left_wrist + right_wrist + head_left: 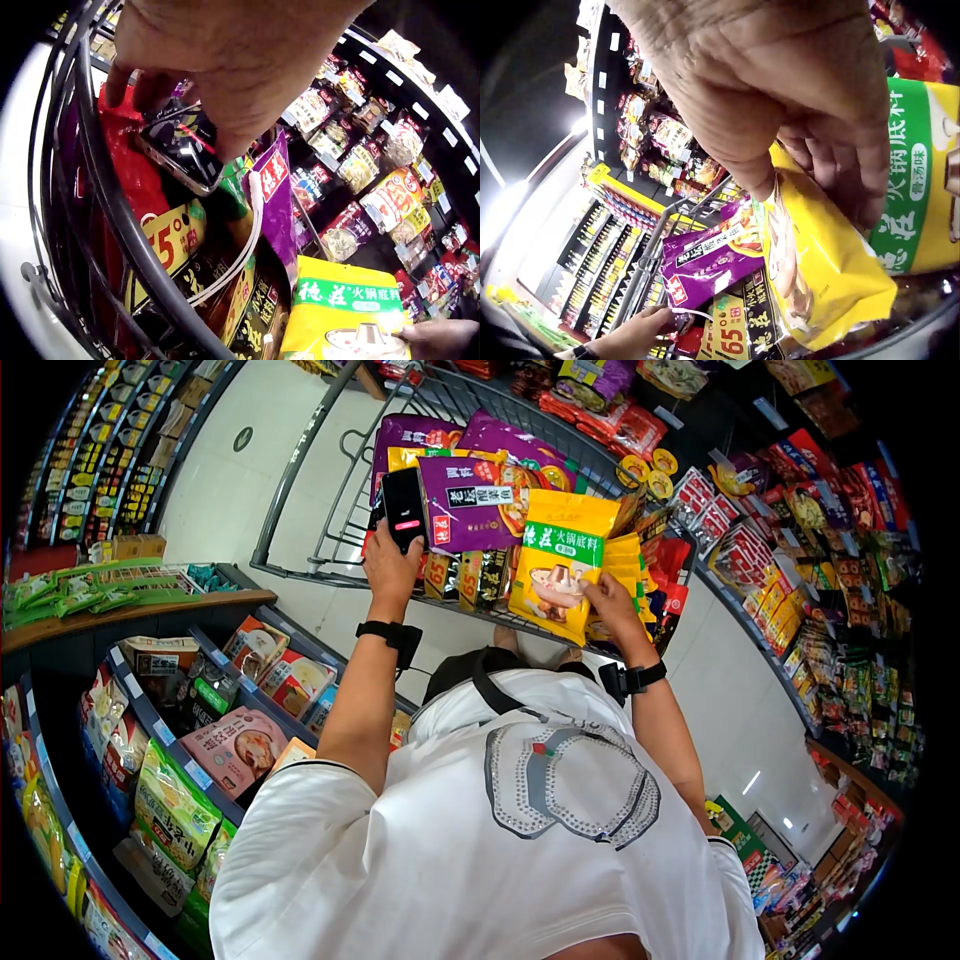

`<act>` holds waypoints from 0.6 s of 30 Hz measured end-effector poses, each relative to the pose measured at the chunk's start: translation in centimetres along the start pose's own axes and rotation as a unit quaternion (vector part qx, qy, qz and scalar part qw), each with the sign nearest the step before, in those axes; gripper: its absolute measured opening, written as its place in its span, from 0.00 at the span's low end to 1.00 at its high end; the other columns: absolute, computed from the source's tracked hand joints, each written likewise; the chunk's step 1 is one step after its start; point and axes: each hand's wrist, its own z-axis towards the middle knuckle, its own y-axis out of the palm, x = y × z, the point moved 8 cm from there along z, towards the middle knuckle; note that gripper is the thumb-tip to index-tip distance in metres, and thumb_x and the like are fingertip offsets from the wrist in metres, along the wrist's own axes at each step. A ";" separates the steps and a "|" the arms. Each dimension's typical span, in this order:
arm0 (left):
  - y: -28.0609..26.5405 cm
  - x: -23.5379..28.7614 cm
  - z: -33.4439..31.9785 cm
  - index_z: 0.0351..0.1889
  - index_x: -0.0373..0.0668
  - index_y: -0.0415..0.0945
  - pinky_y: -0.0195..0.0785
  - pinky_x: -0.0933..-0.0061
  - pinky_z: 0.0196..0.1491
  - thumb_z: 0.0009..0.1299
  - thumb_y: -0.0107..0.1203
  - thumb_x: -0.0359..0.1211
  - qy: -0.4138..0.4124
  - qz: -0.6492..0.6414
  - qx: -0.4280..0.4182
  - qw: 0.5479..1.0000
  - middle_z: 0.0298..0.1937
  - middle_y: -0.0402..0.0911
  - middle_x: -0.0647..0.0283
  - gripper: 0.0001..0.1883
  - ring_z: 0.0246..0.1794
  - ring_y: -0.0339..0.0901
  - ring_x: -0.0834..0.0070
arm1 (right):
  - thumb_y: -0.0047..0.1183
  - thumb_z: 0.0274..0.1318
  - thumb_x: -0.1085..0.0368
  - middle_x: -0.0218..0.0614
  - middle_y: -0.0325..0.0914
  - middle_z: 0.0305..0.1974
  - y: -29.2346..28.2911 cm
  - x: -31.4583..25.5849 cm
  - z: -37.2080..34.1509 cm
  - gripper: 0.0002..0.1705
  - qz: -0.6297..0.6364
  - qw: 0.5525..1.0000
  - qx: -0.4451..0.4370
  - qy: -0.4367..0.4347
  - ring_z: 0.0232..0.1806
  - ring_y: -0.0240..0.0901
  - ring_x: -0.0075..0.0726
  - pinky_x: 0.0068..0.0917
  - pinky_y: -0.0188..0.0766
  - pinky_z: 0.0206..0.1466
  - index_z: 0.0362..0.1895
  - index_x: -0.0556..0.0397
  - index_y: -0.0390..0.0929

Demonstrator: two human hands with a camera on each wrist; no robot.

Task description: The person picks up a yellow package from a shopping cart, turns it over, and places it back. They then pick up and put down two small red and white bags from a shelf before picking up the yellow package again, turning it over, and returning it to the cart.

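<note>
Over the shopping cart, my left hand holds a black smartphone with its screen lit, thumb along one edge. A white cord hangs by the phone in the left wrist view. My right hand pinches a yellow hotpot seasoning packet with a green label by its side edge, thumb in front. Purple seasoning packets lie in the cart behind the phone and the yellow packet. Dark packets marked 65 stand below them, partly covered.
Shelves of bagged goods line the right side. A tiered display of packets stands at the left, below a wooden ledge. Farther left is a rack of small jars. Pale tiled floor shows beside the cart.
</note>
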 end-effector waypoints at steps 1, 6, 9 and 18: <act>-0.2 0.0 -0.2 0.70 0.39 0.61 0.62 0.48 0.63 0.65 0.64 0.44 0.005 0.006 0.000 1.000 0.62 0.70 0.43 0.38 0.64 0.67 0.47 | 0.58 0.64 0.53 0.36 0.81 0.40 -0.3 -1.2 -0.9 0.22 0.017 1.000 0.001 0.013 0.41 0.76 0.27 0.24 0.72 0.45 0.51 0.59 0.77; -1.1 0.7 -2.6 0.68 0.43 0.68 0.63 0.50 0.62 0.69 0.58 0.35 0.082 0.036 0.016 0.996 0.62 0.70 0.43 0.28 0.63 0.68 0.48 | 0.57 0.64 0.51 0.33 0.80 0.39 -1.1 -0.7 -2.0 0.23 0.048 0.998 0.017 0.037 0.40 0.75 0.26 0.24 0.72 0.42 0.51 0.59 0.76; -1.3 0.6 -3.7 0.67 0.46 0.71 0.64 0.51 0.62 0.71 0.56 0.33 0.120 0.034 0.030 0.992 0.62 0.70 0.41 0.25 0.63 0.69 0.46 | 0.56 0.65 0.50 0.32 0.79 0.40 -1.2 -2.2 -3.5 0.24 0.074 0.994 0.012 0.079 0.40 0.74 0.25 0.23 0.73 0.41 0.51 0.58 0.76; -1.4 1.1 -5.0 0.62 0.46 0.74 0.62 0.53 0.64 0.66 0.57 0.29 0.136 0.040 0.016 0.990 0.63 0.69 0.45 0.24 0.64 0.67 0.49 | 0.54 0.66 0.50 0.28 0.77 0.34 -1.2 -0.5 -2.8 0.21 0.075 0.993 -0.014 0.088 0.32 0.72 0.21 0.20 0.70 0.35 0.48 0.55 0.78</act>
